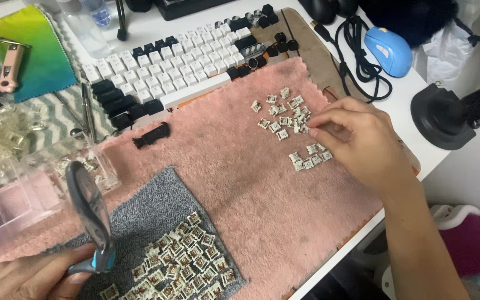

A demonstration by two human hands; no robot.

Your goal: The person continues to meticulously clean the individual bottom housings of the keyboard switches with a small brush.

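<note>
My right hand (356, 141) rests on a pink fuzzy cloth (240, 161), fingertips pinching at a loose cluster of small white key switches (284, 114); whether a switch sits between the fingers is hidden. A short row of switches (309, 158) lies just under the hand. My left hand (34, 275) at the bottom left grips the blue handle of a tool with long dark oval blades (90, 214) pointing up. Beside it, a grey cloth (145, 211) carries several brown-stemmed switches (179, 266) packed together.
A keyboard with white and black keycaps (179, 61) lies behind the pink cloth, with a black puller (152, 135) in front. A clear plastic box (23, 194) sits left. A blue mouse (389, 50), black cables (362, 61) and a black lamp base (443, 116) stand right.
</note>
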